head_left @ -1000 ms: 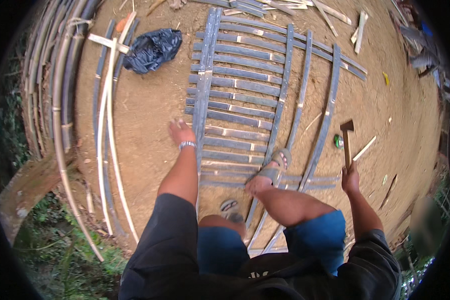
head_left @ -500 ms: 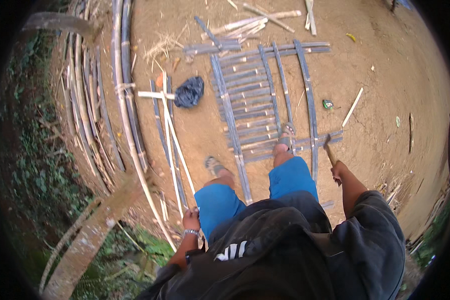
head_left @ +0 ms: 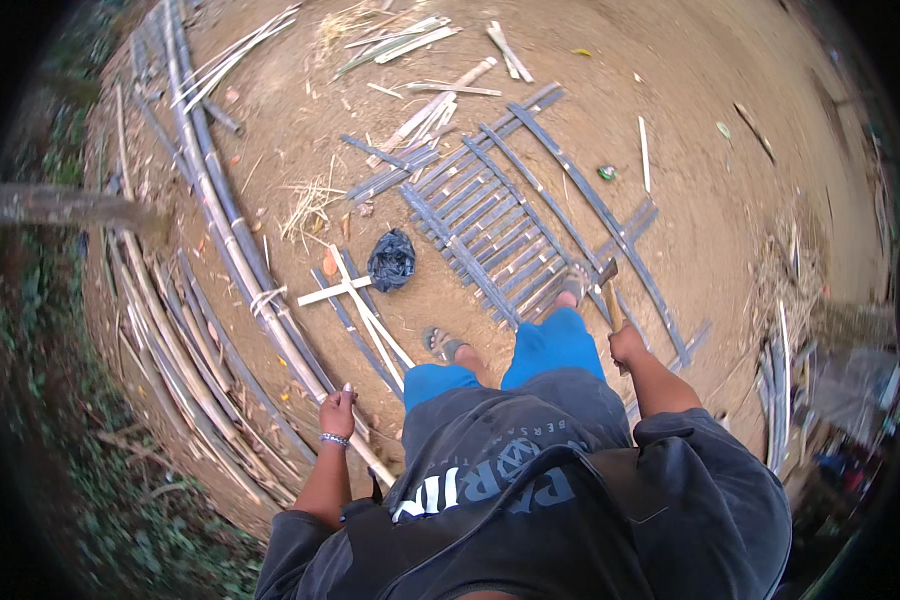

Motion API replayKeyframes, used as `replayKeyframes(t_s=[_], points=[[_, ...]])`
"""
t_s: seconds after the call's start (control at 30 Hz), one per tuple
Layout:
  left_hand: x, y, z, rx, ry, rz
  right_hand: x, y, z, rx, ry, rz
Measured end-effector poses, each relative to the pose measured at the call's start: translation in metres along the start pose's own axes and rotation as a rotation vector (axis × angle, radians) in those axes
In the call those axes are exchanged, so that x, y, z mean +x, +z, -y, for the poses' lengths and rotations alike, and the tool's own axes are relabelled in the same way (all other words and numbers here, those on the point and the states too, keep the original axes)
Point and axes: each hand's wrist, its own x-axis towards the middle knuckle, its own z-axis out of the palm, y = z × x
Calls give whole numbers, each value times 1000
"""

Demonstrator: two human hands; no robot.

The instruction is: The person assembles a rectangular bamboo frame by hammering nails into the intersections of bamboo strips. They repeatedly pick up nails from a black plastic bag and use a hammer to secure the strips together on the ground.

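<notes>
A hammer (head_left: 612, 298) with a dark head and pale wooden handle is gripped in my right hand (head_left: 626, 346), held above the right side of a bamboo frame. My left hand (head_left: 337, 411), a bracelet at its wrist, is raised over the long bamboo poles (head_left: 232, 238). Its fingers are curled together, and what they may hold is too small to make out. Ahead of me on the dirt lies the bamboo frame (head_left: 438, 220), dark split strips set crosswise under longer rails. One of my sandalled feet is at its near edge.
A black plastic bag (head_left: 391, 260) lies left of the frame beside crossed pale strips (head_left: 338, 291). Cut bamboo pieces (head_left: 425, 125) are scattered beyond it. More poles (head_left: 185, 340) line the left, by green plants. A bundle of strips (head_left: 775, 395) rests at the right.
My view has turned and shifted, so the frame now appears slanted. My left hand has come up and away from my thigh, over the poles. The hammer stays in my right hand.
</notes>
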Motion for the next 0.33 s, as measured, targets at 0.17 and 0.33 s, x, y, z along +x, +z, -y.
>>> replayKeyframes(t_s=[0.17,0.33], points=[[29,-41,-45,117,145,87,-6,79,-84,114,13,93],[11,-33,-216,126,534,160,-53,114,-104,97,6,154]])
